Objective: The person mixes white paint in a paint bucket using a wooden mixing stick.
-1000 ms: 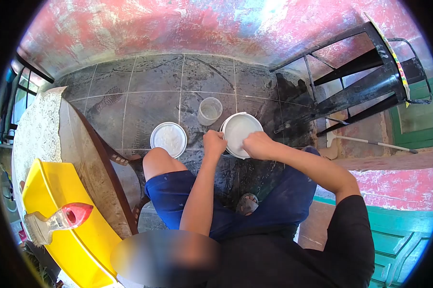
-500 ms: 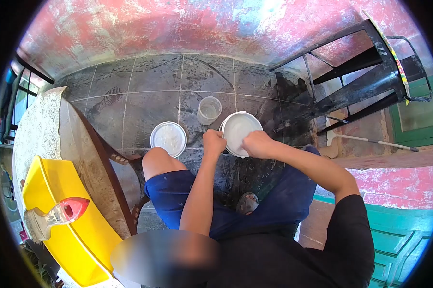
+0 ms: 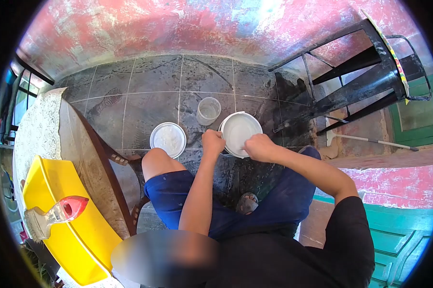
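A white bucket [image 3: 240, 130] with pale contents stands on the dark tiled floor between my hands. My left hand [image 3: 212, 143] is closed at the bucket's left rim. Over the right front rim, my right hand [image 3: 258, 147] is closed in a fist; whatever it grips is hidden. A clear plastic cup [image 3: 209, 111] stands just behind my left hand. To the left, near my knee, lies a round white lid [image 3: 168, 139] with whitish material on it.
A table [image 3: 91, 177] with a lace cloth is at the left, holding a yellow tray [image 3: 75, 230] and a red-handled brush [image 3: 58, 213]. At the right are a black metal-framed chair [image 3: 365, 89] and a pole [image 3: 377, 141] on the floor. A painted wall [image 3: 168, 29] rises behind.
My right hand has shifted slightly right and down at the bucket's rim. My left hand has barely moved.
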Demonstrator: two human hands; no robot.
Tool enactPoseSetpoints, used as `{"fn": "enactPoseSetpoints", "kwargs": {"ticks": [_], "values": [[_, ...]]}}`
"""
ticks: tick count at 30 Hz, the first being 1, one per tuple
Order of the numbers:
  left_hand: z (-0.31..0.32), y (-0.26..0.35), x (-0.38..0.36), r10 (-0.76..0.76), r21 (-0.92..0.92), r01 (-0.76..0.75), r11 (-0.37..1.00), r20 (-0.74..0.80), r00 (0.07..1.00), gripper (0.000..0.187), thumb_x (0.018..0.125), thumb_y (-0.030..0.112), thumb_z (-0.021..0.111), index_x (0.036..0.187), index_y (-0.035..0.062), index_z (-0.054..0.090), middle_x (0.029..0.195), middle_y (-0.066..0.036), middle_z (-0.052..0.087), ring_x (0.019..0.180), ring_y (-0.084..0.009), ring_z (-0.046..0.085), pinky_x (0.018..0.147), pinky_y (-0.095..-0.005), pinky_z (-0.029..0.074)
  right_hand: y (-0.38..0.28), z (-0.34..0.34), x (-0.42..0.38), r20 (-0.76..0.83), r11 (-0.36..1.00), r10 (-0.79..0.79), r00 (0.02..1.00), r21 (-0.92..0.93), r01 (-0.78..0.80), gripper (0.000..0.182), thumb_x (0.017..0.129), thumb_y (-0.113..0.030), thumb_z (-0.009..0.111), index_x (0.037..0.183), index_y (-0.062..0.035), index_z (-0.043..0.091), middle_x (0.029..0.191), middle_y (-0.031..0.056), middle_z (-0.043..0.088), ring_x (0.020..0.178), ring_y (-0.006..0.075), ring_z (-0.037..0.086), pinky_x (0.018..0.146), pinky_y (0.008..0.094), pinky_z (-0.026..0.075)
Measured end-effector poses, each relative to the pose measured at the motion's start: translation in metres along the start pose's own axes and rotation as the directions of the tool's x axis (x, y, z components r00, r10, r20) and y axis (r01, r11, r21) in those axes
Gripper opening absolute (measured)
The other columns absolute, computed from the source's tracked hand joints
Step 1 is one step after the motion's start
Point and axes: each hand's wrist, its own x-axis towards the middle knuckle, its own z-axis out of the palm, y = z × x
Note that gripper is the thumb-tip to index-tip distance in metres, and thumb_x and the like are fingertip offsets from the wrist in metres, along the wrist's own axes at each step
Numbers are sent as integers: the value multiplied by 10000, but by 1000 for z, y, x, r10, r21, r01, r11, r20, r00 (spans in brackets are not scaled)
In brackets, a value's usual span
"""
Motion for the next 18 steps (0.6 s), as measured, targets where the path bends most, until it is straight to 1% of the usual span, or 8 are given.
{"fn": "enactPoseSetpoints", "kwargs": {"ticks": [2, 4, 8, 10, 11, 13, 17, 18], "values": [[-5, 4, -1, -9, 3, 9, 1000, 31, 999, 138, 645, 108, 756, 759, 38, 722, 657, -149, 663, 656, -279, 690, 663, -356, 527, 2, 0, 15, -60, 999, 7, 998, 48, -4, 174, 814, -153, 618, 786, -14, 718, 788, 226, 686, 757, 378, 692, 690, 482, 553], [-7, 6, -3, -21, 6, 21, 1000, 61, 998, 142, 647, 109, 759, 767, 41, 725, 659, -144, 666, 659, -277, 690, 668, -357, 529, 24, 9, 42, -250, 990, 139, 958, 68, -126, 213, 853, -186, 604, 792, -22, 724, 791, 231, 684, 763, 378, 692, 690, 481, 554], [-5, 3, -5, -4, -22, 4, 1000, 26, 1000, 156, 644, 108, 760, 783, 45, 729, 670, -145, 669, 667, -278, 693, 673, -357, 531, 62, 9, 26, -206, 981, 164, 965, -64, -181, 194, 839, -181, 616, 804, -28, 728, 789, 231, 685, 766, 379, 692, 689, 482, 555], [-6, 4, -7, 18, -15, -18, 1000, 17, 1000, 158, 644, 107, 760, 787, 46, 731, 671, -146, 670, 666, -276, 693, 674, -356, 531, 55, 9, 1, -39, 979, 149, 988, -131, -153, 190, 831, -190, 629, 796, -30, 727, 783, 235, 681, 764, 381, 691, 687, 482, 554], [-7, 5, -6, 5, -36, -4, 999, 23, 1000, 163, 647, 108, 763, 796, 47, 735, 676, -147, 673, 671, -275, 695, 676, -356, 531, 45, 8, -7, -40, 979, 146, 988, -135, -150, 190, 831, -190, 629, 796, -30, 727, 783, 235, 681, 764, 381, 691, 687, 482, 554], [-8, 6, -6, -8, -55, 10, 998, 30, 1000, 167, 650, 109, 765, 804, 48, 738, 681, -148, 675, 676, -275, 697, 678, -355, 532, 24, 9, -17, 41, 998, 68, 997, -4, -68, 163, 802, -165, 638, 778, -28, 723, 779, 239, 677, 762, 384, 690, 681, 486, 552], [-2, 2, -2, -4, -6, 4, 1000, 25, 1000, 174, 662, 115, 774, 824, 55, 747, 715, -153, 691, 690, -278, 701, 685, -357, 534, 6, 9, 19, -81, 997, 7, 997, 75, -1, 137, 774, -132, 632, 761, -28, 721, 770, 238, 674, 759, 387, 689, 672, 491, 549], [1, -1, -2, 2, -10, -2, 1000, -7, 1000, 173, 665, 115, 774, 825, 56, 747, 722, -158, 690, 689, -281, 700, 683, -358, 534, 15, 13, 36, -173, 995, 75, 982, 79, -62, 137, 767, -128, 633, 754, -23, 718, 768, 236, 675, 755, 387, 688, 670, 492, 549]]}}
